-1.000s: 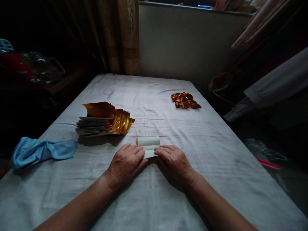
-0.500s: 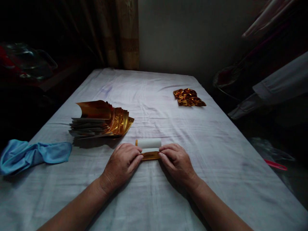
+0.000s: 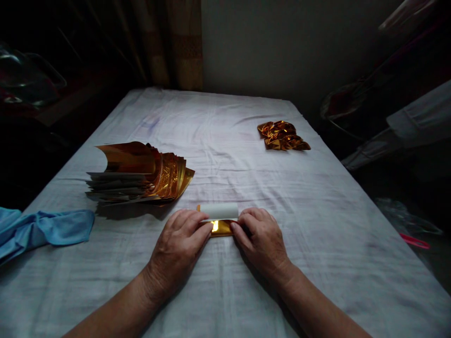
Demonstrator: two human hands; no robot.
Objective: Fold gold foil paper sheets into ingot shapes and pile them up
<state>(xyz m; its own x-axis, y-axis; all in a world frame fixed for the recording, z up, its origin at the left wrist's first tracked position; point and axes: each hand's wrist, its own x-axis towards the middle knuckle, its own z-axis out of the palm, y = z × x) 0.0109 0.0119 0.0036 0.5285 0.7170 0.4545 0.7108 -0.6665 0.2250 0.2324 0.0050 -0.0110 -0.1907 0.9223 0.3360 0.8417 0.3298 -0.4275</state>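
Observation:
A sheet of gold foil paper (image 3: 225, 228) lies at the middle of the cloth-covered table, its near edge folded over to show a shiny gold strip. Its far part curls up into a pale, whitish roll. My left hand (image 3: 183, 239) pinches the left end of the fold between thumb and fingers. At the right end, my right hand (image 3: 261, 238) grips the fold the same way. Left of them is a thick stack of gold foil paper sheets (image 3: 141, 176), fanned and curled. Several folded gold foil pieces (image 3: 283, 135) sit together at the far right.
A blue cloth (image 3: 52, 227) lies at the table's left edge. White fabric (image 3: 225, 291) with wrinkles covers the table. Beyond its far edge are a curtain (image 3: 172, 47) and a wall (image 3: 282, 51). Dark clutter and a pink object (image 3: 415, 241) lie beyond the right edge.
The near fold of the foil paper has turned farther over, so a brighter gold strip shows and the white gap beside the roll has closed. The camera view has shifted slightly.

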